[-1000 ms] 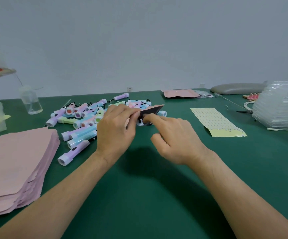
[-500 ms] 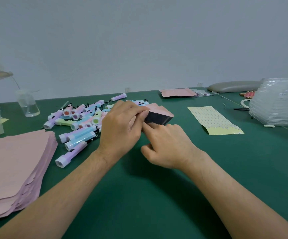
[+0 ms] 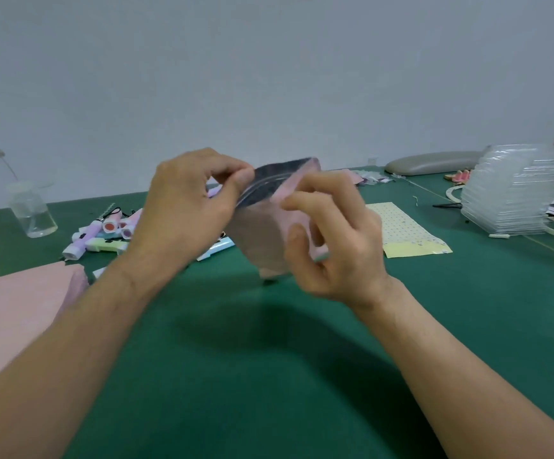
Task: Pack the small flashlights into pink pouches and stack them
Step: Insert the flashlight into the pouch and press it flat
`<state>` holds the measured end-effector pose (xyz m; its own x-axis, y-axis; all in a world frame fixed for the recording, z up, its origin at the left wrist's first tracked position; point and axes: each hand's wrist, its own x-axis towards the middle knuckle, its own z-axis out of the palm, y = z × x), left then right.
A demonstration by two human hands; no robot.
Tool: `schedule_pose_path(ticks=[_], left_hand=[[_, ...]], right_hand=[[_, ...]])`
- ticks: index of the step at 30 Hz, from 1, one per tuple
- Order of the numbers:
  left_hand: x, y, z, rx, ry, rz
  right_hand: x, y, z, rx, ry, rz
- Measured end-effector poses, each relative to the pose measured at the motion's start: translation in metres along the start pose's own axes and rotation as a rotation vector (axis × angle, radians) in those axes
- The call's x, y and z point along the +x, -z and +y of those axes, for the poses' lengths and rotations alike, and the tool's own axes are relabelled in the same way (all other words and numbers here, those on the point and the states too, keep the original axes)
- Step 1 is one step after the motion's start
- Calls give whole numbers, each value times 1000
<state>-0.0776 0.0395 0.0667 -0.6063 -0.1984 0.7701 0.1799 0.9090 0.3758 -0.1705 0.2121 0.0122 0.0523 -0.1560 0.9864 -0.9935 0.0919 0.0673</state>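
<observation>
My left hand (image 3: 182,207) pinches the top corner of the flat pink pouch with the dark foil lining (image 3: 262,240) between thumb and forefinger. My right hand (image 3: 332,246) grips the opposite edge, with fingers curled round its side. I hold it up off the green felt-covered table (image 3: 269,376) with the mouth tilted towards me. I judge this lets me see the zip strip and work the two lips, either apart or together (from here I cannot tell which). The pouch is opaque, so I cannot say whether a flashlight sits inside. My right fingers (image 3: 305,200) are blurred, so exactly where they press is unclear.

The heap of small pastel plastic flashlights (image 3: 103,233) lies behind my left wrist, within easy reach, and my hand hides much of it. The stack of flat pink empty pouches (image 3: 13,309) lies by my left forearm, cut off at the frame's edge.
</observation>
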Motion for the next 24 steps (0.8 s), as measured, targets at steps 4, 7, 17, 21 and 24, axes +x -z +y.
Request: schedule_pose_path(ticks=[4,7,17,21,24], left_hand=[[14,26,3,-167,92,-190],[19,38,-1,-335,163,-349],[-12,-42,-58,-874,859,-318],[-49,-69,-82,-919,908,-315],[-58,-73,-94,-921,845,-323]], right_hand=[[4,1,13,-37,-273,107],[8,1,18,350,-582,-81],[-23,-26,28,632,-1157,-184],[-38,-35,36,538,-1213,-333],[-43,-40,41,465,-1200,-398]])
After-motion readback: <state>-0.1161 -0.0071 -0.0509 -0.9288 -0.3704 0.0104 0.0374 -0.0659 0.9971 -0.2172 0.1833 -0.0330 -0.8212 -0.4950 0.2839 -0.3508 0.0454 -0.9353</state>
